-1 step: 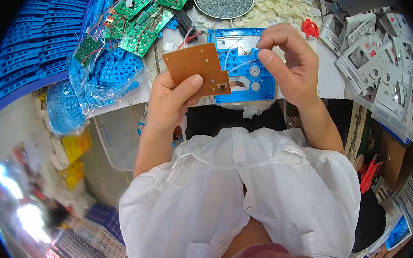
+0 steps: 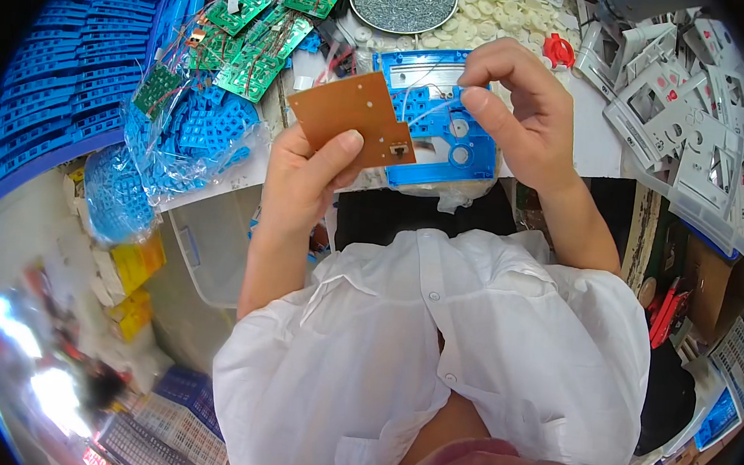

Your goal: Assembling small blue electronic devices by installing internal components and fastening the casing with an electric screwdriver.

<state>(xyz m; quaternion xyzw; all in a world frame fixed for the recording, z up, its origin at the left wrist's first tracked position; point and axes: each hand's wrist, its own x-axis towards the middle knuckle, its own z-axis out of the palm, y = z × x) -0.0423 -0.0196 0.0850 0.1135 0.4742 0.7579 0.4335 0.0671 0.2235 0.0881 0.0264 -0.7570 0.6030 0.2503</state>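
Blue plastic strips (image 2: 81,43), many, in rows; beyond the left end of the white desk (image 2: 590,143).
Blue keypads (image 2: 210,124), in clear bags; front left corner of the desk, partly overhanging its edge.
Green circuit boards (image 2: 258,70), several, wired, heaped; behind the keypads.
Left hand (image 2: 302,175), grasping a brown circuit board (image 2: 347,108), thumb on its near face; board raised and tilted near the desk's front edge.
Round tray (image 2: 403,32), holding small metal pieces; toward the far edge.
Blue housing (image 2: 477,145), flat along the front edge, partly hidden by the board.
Cream discs (image 2: 476,20), loose; beside the tray.
Right hand (image 2: 525,113), fingers curled above the housing beside a thin white strand (image 2: 434,111); whether pinching it, cannot tell.
Red part (image 2: 558,51), single; right of the discs.
Pale panels (image 2: 703,136), piled at the desk's right end.
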